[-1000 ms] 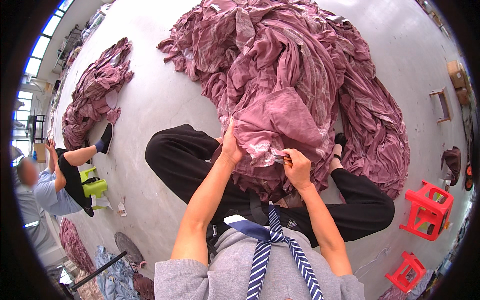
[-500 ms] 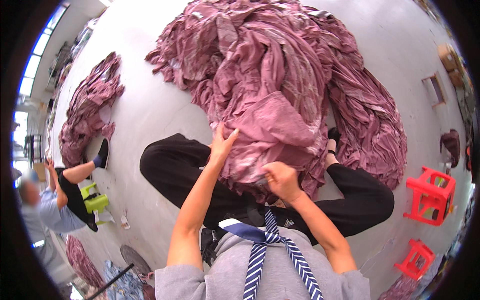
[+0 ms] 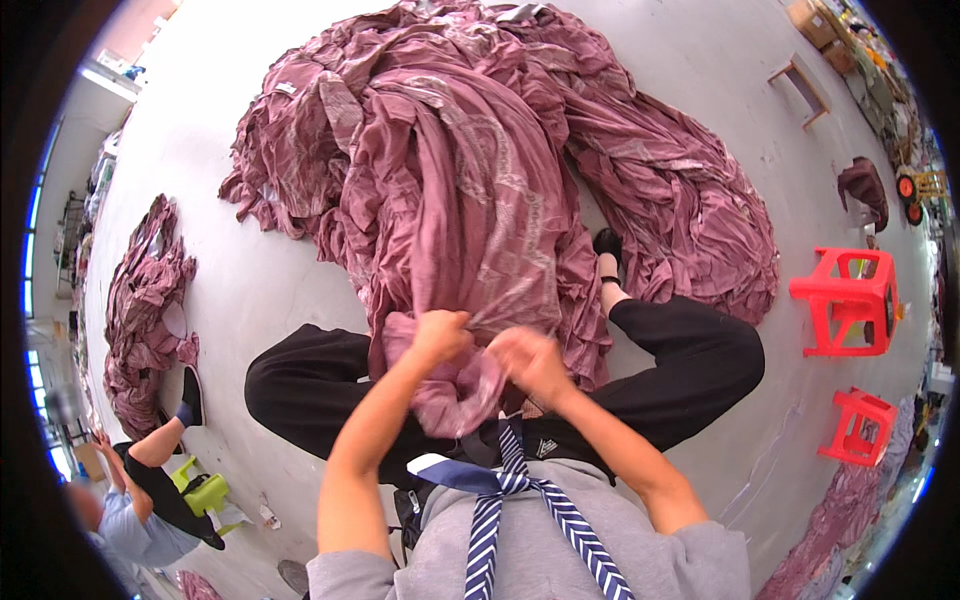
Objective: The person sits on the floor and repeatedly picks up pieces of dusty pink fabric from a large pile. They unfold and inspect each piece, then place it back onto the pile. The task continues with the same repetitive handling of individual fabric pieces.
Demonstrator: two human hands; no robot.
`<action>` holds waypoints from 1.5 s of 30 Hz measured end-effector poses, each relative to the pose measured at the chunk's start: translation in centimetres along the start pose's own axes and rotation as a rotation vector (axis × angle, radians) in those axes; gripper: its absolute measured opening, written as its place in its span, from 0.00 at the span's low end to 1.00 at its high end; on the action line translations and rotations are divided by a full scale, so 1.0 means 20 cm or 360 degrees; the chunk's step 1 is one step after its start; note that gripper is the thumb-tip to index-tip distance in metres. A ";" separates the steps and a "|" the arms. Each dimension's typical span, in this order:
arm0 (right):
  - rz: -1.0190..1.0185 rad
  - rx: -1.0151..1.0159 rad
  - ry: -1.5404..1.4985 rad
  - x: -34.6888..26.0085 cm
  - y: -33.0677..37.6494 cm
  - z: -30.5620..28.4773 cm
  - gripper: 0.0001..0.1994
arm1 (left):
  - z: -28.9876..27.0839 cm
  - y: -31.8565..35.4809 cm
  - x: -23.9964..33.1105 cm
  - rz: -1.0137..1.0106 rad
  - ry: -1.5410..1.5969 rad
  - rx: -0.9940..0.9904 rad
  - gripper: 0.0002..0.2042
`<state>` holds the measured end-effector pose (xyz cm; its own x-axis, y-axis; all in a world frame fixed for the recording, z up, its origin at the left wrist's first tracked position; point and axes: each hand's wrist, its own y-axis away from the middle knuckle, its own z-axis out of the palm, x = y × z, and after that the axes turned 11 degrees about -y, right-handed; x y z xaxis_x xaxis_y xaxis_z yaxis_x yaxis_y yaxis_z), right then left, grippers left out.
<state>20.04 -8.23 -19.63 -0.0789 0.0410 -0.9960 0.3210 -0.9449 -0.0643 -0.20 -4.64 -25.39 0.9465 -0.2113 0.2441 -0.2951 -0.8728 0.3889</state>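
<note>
Closest to the camera, your grey short-sleeved shirt (image 3: 575, 525) was crossed by a knotted navy-and-white striped fabric band (image 3: 484, 540), and your loose black trousers (image 3: 690, 365) spread to both sides, knees bent outward. Over your lap, between the knees, lay a bunched section of dusty-pink fabric (image 3: 452, 400) with paler patches. Your left hand (image 3: 440, 338) was closed on its upper part, fingers curled into the folds. Your right hand (image 3: 533, 365) was just beside it, at the bunch's right edge, fingers bent; motion blur hid the fingertips, so I could not tell whether they gripped the cloth. Beyond both hands rose a large crumpled heap of dusty-pink patterned fabric (image 3: 470, 170) on the smooth pale floor (image 3: 710, 60), one long lobe trailing right, past your black shoe (image 3: 607, 243). Off to the right were two red plastic stools (image 3: 840, 288). Well apart on the left, a person in a light blue top (image 3: 150, 538) sat by a lime-green plastic stool (image 3: 207, 495), near a smaller heap of dusty-pink fabric (image 3: 140, 320). Farthest out, at upper right, were brown cardboard boxes (image 3: 813, 25).
</note>
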 end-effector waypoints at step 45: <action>-0.0200 0.0503 0.0113 -0.38 -0.27 0.09 0.18 | -0.46 0.18 0.26 -0.0524 0.3219 0.0370 0.17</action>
<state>17.30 -4.03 -11.64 -0.0298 0.1755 -0.9840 0.0041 -0.9844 -0.1757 2.37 -4.76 -14.49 -0.5520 0.4688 0.6896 -0.0087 -0.8302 0.5574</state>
